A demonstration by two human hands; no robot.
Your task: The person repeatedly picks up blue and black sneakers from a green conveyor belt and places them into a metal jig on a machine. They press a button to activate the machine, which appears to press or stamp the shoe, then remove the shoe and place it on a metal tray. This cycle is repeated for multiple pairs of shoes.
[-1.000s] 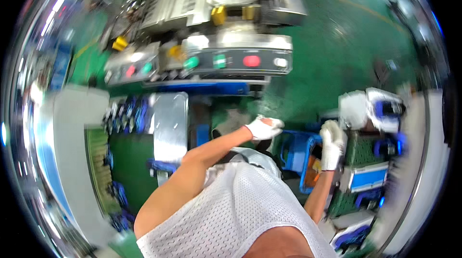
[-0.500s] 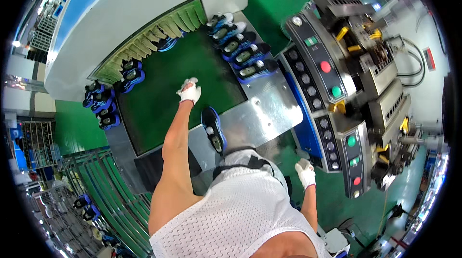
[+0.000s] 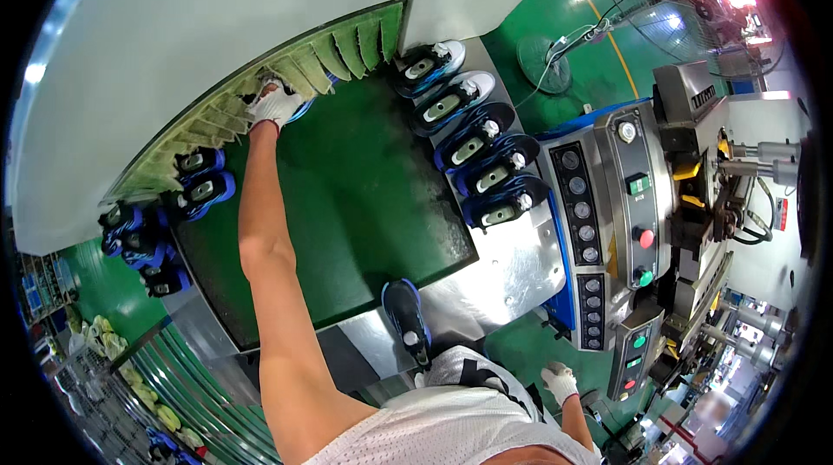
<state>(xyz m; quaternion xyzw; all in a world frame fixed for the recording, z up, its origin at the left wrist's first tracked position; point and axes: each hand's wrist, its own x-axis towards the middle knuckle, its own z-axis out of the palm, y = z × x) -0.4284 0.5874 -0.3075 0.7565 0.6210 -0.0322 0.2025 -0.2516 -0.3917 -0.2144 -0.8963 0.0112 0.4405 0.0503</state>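
L head cam: wide fisheye, looking dn, shirt close at btm edge.

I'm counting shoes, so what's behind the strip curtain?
The strip curtain hides whatever lies deeper inside, so that can't be counted. At its lower edge, part of a blue-soled shoe shows beside the gloved left hand; the rest of it is covered.

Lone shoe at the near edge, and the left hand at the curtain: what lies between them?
In the head view, a stretch of green surface lies between the lone shoe and the left hand.
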